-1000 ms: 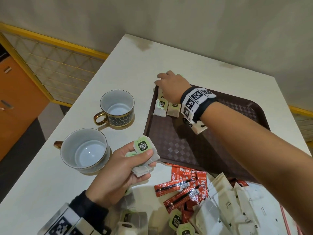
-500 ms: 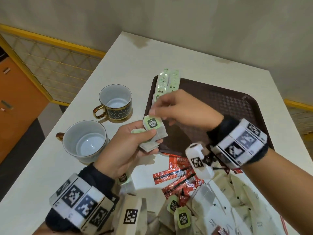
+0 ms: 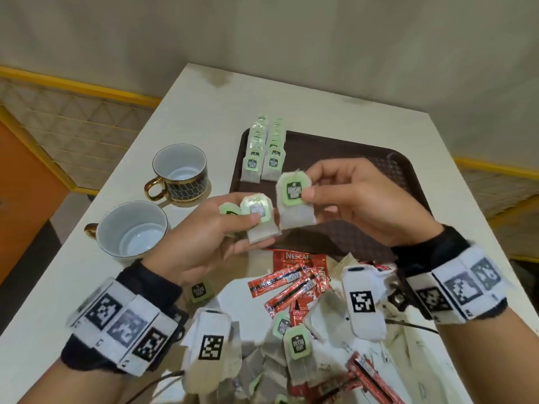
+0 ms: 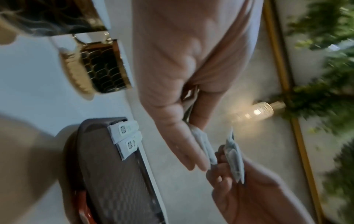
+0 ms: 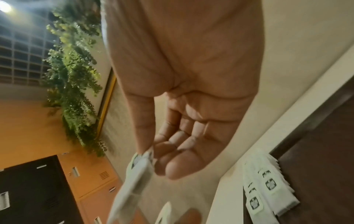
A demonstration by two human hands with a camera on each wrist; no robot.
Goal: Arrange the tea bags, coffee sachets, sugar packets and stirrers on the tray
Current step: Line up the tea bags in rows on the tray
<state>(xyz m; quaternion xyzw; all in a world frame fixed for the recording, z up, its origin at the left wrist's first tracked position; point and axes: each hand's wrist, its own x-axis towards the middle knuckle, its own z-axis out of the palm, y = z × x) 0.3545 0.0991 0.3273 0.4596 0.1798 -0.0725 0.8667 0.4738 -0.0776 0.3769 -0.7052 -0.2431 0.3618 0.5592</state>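
– How will the tea bag (image 3: 294, 199) handle?
– Light and limp, likely easy to tear. The right hand (image 3: 361, 199) pinches its green tag above the tray's (image 3: 408, 158) near edge; the left hand (image 3: 204, 237) holds spare tea bags (image 3: 256, 217).
– Anything in the way?
– Two rows (image 3: 264, 153) fill the tray's far left corner; two cups (image 3: 180, 173) stand off the left edge, red coffee sachets (image 3: 291, 284) lie nearer.

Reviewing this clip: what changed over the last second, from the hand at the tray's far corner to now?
The right hand left the tea bag rows on the tray, came back toward the left hand and took one tea bag from it, now pinching its green tag. The left hand still holds its remaining tea bags. The two cups and the loose pile of sachets stayed put.
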